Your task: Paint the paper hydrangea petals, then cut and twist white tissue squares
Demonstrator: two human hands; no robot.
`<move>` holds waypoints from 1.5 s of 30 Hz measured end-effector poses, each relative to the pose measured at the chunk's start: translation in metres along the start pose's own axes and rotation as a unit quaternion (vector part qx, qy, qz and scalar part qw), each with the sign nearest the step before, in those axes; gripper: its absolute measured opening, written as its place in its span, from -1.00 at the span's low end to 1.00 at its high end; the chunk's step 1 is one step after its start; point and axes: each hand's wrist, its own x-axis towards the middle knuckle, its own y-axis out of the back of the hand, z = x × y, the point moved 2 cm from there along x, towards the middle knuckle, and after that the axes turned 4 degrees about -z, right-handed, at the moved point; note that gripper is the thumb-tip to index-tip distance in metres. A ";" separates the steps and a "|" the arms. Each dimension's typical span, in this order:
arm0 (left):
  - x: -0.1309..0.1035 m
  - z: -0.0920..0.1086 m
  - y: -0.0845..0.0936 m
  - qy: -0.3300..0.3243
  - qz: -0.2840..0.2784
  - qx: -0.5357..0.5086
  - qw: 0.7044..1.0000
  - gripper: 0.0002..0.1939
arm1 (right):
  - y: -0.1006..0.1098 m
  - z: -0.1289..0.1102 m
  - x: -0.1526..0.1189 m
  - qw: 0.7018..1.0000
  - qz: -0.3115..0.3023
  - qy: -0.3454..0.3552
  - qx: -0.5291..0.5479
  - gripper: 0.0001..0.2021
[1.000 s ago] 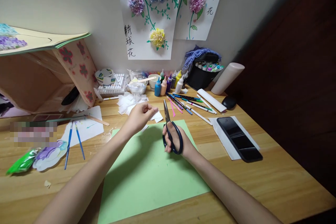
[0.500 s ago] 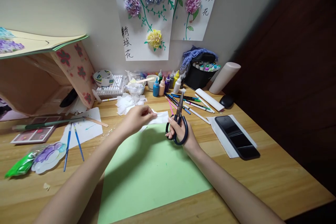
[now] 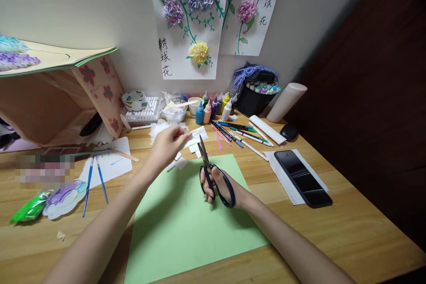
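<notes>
My left hand (image 3: 171, 142) pinches a strip of white tissue paper (image 3: 199, 135) above the far edge of a green sheet of paper (image 3: 186, 230). Dark-handled scissors (image 3: 205, 155) sit in my right hand (image 3: 221, 184), its fingers through the loops. The blades point up and away, with their tips close to the strip's lower right part; whether they touch it I cannot tell. Small white paper pieces (image 3: 179, 163) lie under my left hand at the green sheet's top edge. Behind that hand is a pile of white tissue pieces (image 3: 159, 128).
Paint bottles (image 3: 207, 112) and scattered pens (image 3: 238, 133) stand and lie at the back. To the right are a phone (image 3: 302, 178) and a black mouse (image 3: 289, 132). Paintbrushes (image 3: 88, 186), a palette (image 3: 63, 202) and a pink box (image 3: 106, 93) occupy the left.
My right hand has brought the scissors left and nearer the tissue strip, and the blades have tilted left. My left hand has raised the strip slightly. Small paper pieces now show below it.
</notes>
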 end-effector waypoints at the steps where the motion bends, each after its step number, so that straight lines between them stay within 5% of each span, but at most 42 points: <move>1: -0.001 0.001 -0.004 -0.002 -0.001 -0.004 1.000 -0.73 | 0.001 0.000 0.000 1.000 -0.003 0.000 -0.002 -0.29; 17: -0.001 -0.002 -0.011 0.009 -0.004 -0.053 0.999 -0.71 | 0.006 -0.001 -0.002 0.989 0.055 0.041 -0.134 -0.40; 26: -0.004 0.009 -0.012 0.045 -0.063 -0.137 0.988 -0.67 | 0.006 0.002 -0.003 0.994 0.028 0.041 -0.101 -0.37; 35: -0.004 0.012 -0.011 0.064 -0.070 -0.147 0.985 -0.66 | 0.007 0.000 -0.003 0.983 0.084 0.053 -0.153 -0.46; 41: -0.006 0.012 -0.015 0.056 -0.091 -0.154 0.982 -0.64 | 0.005 0.001 0.002 0.987 0.153 0.014 -0.050 -0.42; 45: -0.010 0.012 -0.028 0.033 -0.140 -0.156 0.977 -0.62 | 0.010 -0.003 0.005 0.979 0.193 0.056 0.025 -0.47</move>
